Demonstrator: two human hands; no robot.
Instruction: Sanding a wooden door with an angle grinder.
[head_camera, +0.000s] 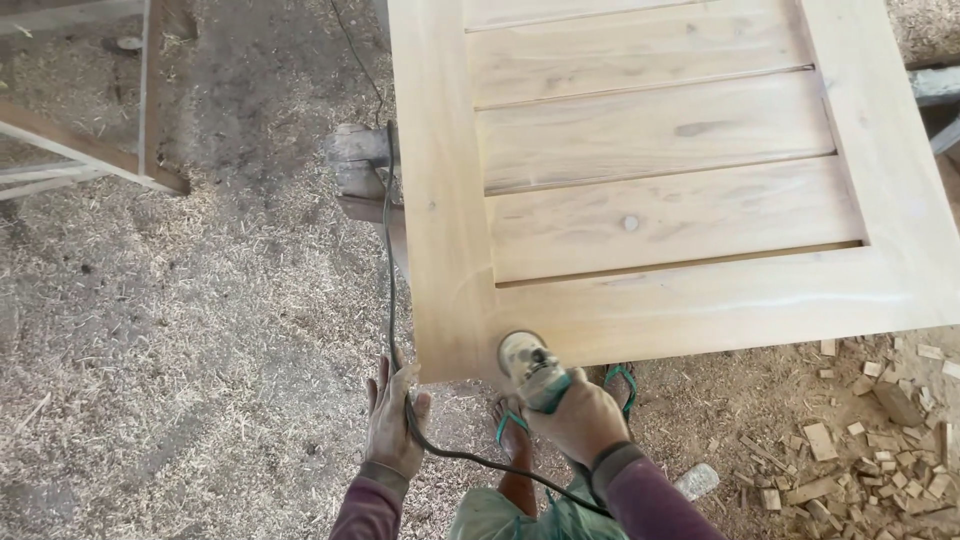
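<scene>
A pale wooden door panel (660, 190) with horizontal slats lies flat in front of me. My right hand (578, 420) grips a dusty hand-held power sander (530, 365), whose round head presses on the panel's near edge. My left hand (392, 420) hangs lower left of the panel's near corner, fingers loosely curled around the tool's black power cord (390, 260). The cord runs up along the panel's left edge and loops back under my right arm.
Sawdust and shavings cover the ground (200, 330). A wooden frame (130, 150) stands at the upper left. A wood support block (358, 165) juts out under the panel's left edge. Several offcut chips (880, 450) lie at the lower right. My feet wear green-strapped sandals (622, 385).
</scene>
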